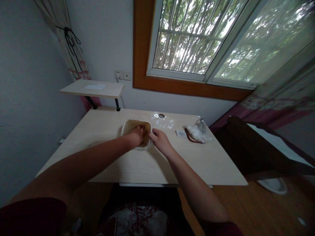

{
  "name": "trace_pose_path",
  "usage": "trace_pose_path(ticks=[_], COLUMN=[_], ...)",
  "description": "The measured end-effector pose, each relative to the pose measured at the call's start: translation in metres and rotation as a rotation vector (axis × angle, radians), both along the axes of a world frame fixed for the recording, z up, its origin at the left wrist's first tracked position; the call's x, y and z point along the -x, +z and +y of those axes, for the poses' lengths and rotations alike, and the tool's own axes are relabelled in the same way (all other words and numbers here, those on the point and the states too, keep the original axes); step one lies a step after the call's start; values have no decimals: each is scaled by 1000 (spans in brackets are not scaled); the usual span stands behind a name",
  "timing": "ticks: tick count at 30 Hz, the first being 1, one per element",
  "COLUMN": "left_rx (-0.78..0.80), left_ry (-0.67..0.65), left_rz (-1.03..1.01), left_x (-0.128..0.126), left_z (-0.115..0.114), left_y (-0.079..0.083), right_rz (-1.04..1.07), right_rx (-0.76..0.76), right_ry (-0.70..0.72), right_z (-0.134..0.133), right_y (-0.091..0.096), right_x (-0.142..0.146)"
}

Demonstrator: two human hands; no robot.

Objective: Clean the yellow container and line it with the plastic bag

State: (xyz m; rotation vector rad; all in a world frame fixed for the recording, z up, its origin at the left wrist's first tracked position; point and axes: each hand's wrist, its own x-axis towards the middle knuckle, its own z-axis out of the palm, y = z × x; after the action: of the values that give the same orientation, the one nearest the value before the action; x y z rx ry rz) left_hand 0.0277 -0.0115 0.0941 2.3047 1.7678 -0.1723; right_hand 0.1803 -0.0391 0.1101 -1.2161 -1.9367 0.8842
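Observation:
A square pale food tray [136, 120] with rounded corners sits in the middle of the light wood desk [204, 167], holding something brownish. My left hand [136, 135] reaches down into the tray, its fingers curled and hidden among the contents. Whether it grips anything, I cannot tell. My right hand [159, 140] rests at the tray's right rim, with its fingertips together on the edge and nothing visible in them.
A crumpled white plastic bag [198, 132] with a brown cord [189, 137] and a small white packet [181, 133] lies right of the tray. Clear plastic film [163, 120] lies behind it. A wall-mounted shelf [92, 88] stands back left; dark furniture [246, 147] stands right.

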Motion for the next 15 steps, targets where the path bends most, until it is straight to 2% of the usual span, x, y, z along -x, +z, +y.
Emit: trace_pose_path(ticks=[7,15], left_rx=[-25,7], left_ry=[-7,2], left_rz=[164,48], left_x=[-1,2], left_z=[1,-1], left_y=[1,4], right_rz=[21,52], right_rx=[5,8], right_ry=[23,11], right_z=[-5,-4], right_y=[2,0], right_x=[0,1])
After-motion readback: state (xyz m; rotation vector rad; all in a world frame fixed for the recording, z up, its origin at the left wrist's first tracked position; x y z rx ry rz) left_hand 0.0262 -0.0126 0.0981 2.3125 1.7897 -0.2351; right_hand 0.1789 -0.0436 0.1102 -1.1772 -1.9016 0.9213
